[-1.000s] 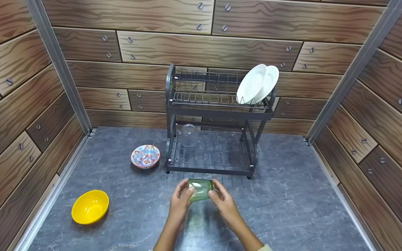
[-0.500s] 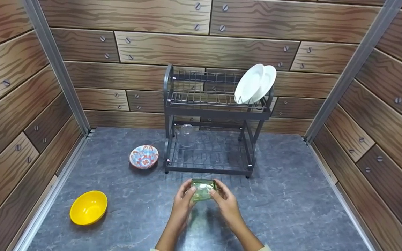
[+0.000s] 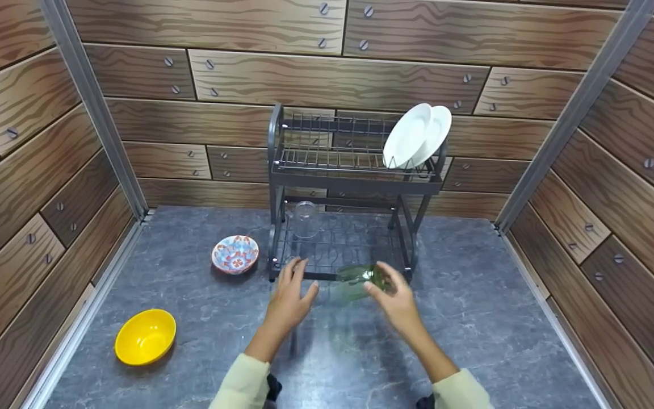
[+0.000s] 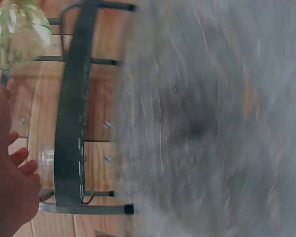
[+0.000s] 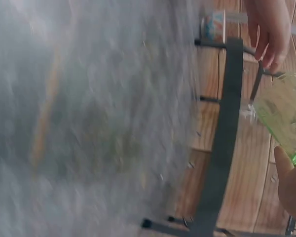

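Observation:
My right hand [image 3: 398, 301] grips a see-through green glass [image 3: 355, 275], thumb on the near side and fingers at its right end. The glass lies on its side in the air, blurred, overlapping the front bar of the dish rack [image 3: 355, 184]. To its left, my left hand [image 3: 288, 301] is off the glass, its fingers spread and holding nothing. The right wrist view shows the tilted green glass [image 5: 283, 113] close up, with the left hand [image 5: 274, 29] apart from it. An upturned clear glass [image 3: 306, 220] stands on the rack's lower tier.
Two white plates [image 3: 409, 136] lean upright at the right of the rack's upper tier. A patterned bowl [image 3: 235, 254] sits on the grey marbled surface [image 3: 474, 318] left of the rack, and a yellow bowl [image 3: 145, 337] nearer at left. Wood-patterned walls surround three sides.
Both hands held the green glass before. The left hand has let go and moved left; the right hand has carried the glass forward and to the right, toward the rack.

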Demonstrator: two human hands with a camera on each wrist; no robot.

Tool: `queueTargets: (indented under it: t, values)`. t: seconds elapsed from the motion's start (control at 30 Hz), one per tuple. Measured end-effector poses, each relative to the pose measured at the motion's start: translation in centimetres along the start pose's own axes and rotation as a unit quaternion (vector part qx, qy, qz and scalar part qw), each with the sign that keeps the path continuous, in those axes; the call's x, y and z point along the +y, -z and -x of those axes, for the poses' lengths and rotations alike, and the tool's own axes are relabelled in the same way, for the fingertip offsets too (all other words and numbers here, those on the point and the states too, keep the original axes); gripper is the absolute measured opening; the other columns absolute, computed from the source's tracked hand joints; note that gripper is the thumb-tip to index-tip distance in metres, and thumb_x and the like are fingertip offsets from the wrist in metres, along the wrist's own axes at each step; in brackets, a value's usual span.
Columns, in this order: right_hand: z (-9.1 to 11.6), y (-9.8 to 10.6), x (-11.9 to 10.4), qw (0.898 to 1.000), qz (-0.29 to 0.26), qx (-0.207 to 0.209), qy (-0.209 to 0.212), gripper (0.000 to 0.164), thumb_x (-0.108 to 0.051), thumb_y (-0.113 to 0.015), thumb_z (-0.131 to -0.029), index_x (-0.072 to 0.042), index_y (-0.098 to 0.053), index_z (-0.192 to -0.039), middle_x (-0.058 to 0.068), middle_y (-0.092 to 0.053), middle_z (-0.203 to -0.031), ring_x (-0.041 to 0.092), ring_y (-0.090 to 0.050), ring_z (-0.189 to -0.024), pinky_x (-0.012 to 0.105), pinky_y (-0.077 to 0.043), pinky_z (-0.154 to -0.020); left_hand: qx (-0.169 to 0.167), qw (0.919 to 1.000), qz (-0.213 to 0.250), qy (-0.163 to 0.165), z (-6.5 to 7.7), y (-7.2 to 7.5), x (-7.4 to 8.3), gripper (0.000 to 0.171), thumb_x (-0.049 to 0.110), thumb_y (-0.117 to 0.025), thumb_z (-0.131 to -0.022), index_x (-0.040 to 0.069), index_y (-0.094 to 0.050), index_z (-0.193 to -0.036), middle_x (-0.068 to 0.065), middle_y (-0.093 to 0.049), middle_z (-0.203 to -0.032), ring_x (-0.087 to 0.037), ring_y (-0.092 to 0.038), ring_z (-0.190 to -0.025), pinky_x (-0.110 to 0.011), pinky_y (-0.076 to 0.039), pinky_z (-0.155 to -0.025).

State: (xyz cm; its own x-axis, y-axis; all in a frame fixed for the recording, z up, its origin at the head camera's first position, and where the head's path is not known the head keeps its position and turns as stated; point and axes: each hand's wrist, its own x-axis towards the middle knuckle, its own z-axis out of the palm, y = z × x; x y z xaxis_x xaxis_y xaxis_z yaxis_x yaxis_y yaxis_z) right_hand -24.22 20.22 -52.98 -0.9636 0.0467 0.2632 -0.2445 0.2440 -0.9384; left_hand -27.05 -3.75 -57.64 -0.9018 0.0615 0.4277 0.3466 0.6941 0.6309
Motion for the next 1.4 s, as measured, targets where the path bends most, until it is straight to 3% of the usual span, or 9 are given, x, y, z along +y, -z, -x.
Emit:
queueTargets:
  t: [0.1,0.23,0.4,0.57,0.9,1.03,1.4]
  values:
    - [-1.2,0.9,-0.2,0.997,0.063,0.007,0.034,0.059,-0.027,-0.076,-0.082,-0.011,-0.053,-0.135,0.011,-0.052,-0.131,0.028,-0.053,-0.114,0.036,-0.051,-0.090,-0.002,0.9952,-0.085,-0.048,-0.7,-0.4,-0.9,0.058,0.035,-0.060,-0.091,0.008,-0.046,-0.140,-0.013,-0.039,-0.146,-0.032,-0.034,-0.136,-0.048,-0.033,-0.109]
    - [-2.8,1.9,0.0,0.990,0.124,0.013,0.072,0.060,-0.034,-0.076,-0.081,-0.011,-0.055,-0.133,0.009,-0.049,-0.133,0.028,-0.052,-0.115,0.044,-0.050,-0.093,-0.012,0.9834,-0.159,-0.088,-1.0,-1.0,-1.8,0.058,0.035,-0.059,-0.091,0.004,-0.047,-0.139,-0.017,-0.040,-0.146,-0.035,-0.035,-0.136,-0.046,-0.028,-0.113]
    - [-4.7,2.8,0.1,0.975,0.196,0.029,0.098,0.064,-0.037,-0.076,-0.081,-0.007,-0.054,-0.133,0.013,-0.050,-0.132,0.032,-0.052,-0.118,0.049,-0.045,-0.096,0.000,0.9688,-0.210,-0.132,-1.0,-1.8,-2.8,0.057,0.036,-0.061,-0.091,0.003,-0.050,-0.137,-0.021,-0.043,-0.142,-0.036,-0.038,-0.134,-0.047,-0.027,-0.113]
    - [-6.7,2.9,0.2,0.967,0.239,0.030,0.079,0.068,-0.039,-0.073,-0.083,-0.006,-0.048,-0.138,0.016,-0.047,-0.136,0.036,-0.049,-0.122,0.052,-0.042,-0.099,0.021,0.9588,-0.236,-0.156,-0.6,-2.0,-3.3,0.057,0.035,-0.064,-0.088,0.007,-0.051,-0.137,-0.019,-0.046,-0.141,-0.036,-0.040,-0.132,-0.050,-0.029,-0.111]
    - [-9.9,1.8,2.0,0.954,0.290,0.041,0.058,0.066,-0.033,-0.073,-0.085,0.001,-0.048,-0.136,0.021,-0.048,-0.133,0.039,-0.048,-0.122,0.053,-0.041,-0.099,0.027,0.9569,-0.234,-0.169,-0.7,-2.4,-3.3,0.061,0.032,-0.067,-0.085,0.009,-0.049,-0.139,-0.019,-0.044,-0.142,-0.036,-0.039,-0.133,-0.050,-0.027,-0.113]
    - [-10.5,1.3,2.7,0.954,0.295,0.035,0.044,0.066,-0.032,-0.073,-0.085,0.001,-0.048,-0.137,0.022,-0.047,-0.133,0.039,-0.047,-0.123,0.053,-0.040,-0.100,0.031,0.9558,-0.240,-0.167,-0.7,-2.6,-3.4,0.061,0.032,-0.068,-0.084,0.009,-0.050,-0.138,-0.018,-0.045,-0.142,-0.035,-0.040,-0.132,-0.049,-0.027,-0.113]
    - [-10.9,1.0,3.8,0.960,0.279,0.034,-0.001,0.074,-0.033,-0.073,-0.084,0.004,-0.041,-0.140,0.028,-0.047,-0.134,0.042,-0.048,-0.122,0.054,-0.041,-0.099,-0.007,0.9625,-0.229,-0.146,-0.5,-2.5,-3.3,0.062,0.033,-0.062,-0.088,0.010,-0.044,-0.143,-0.017,-0.041,-0.145,-0.035,-0.037,-0.135,-0.049,-0.022,-0.115]
